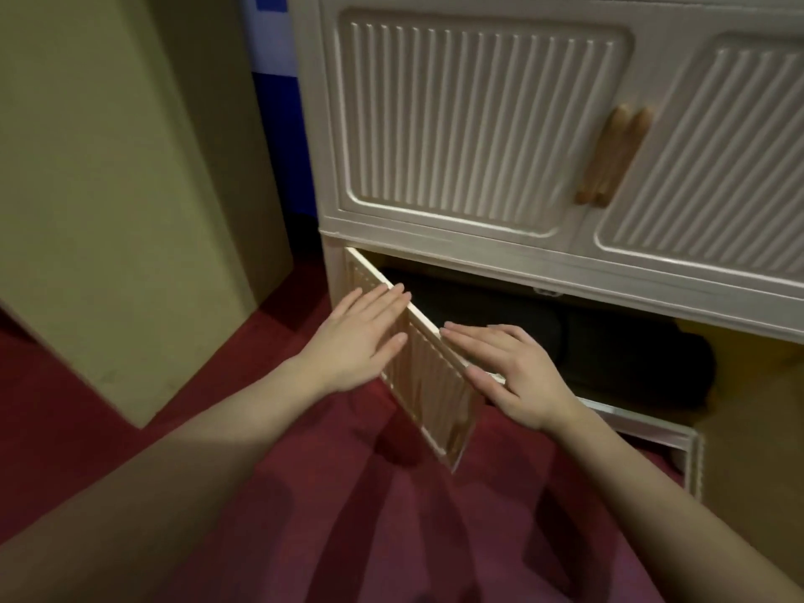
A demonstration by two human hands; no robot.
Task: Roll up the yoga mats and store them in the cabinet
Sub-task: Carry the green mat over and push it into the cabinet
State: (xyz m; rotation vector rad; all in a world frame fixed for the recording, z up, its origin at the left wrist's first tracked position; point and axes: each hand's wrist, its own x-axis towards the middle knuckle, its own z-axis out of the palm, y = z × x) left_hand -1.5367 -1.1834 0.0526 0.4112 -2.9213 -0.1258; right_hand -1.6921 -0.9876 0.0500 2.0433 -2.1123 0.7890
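Both hands are on the lower left door [417, 376] of the cabinet [544, 263], which stands swung out toward the camera over a dark red carpet [348, 515]. The left hand [361, 337] lies flat against the door's ribbed outer face with straight fingers reaching its top edge, so nothing is actually gripped. The right hand [509, 376] sits on the inner side, fingers only loosely bent and resting along the top edge, thumb against the edge too; not a real clasp either. Both forearms come in bare from the bottom corners.

Just behind the right hand, inside the open lower compartment, lies a dark rolled yoga mat [609, 350], on its side. Further right, the lower right door [678, 450] hangs open as well. Above the hands, the upper doors are closed, with two wooden handles [613, 156] side by side. Left of the hands stands a tall tan panel [108, 189].
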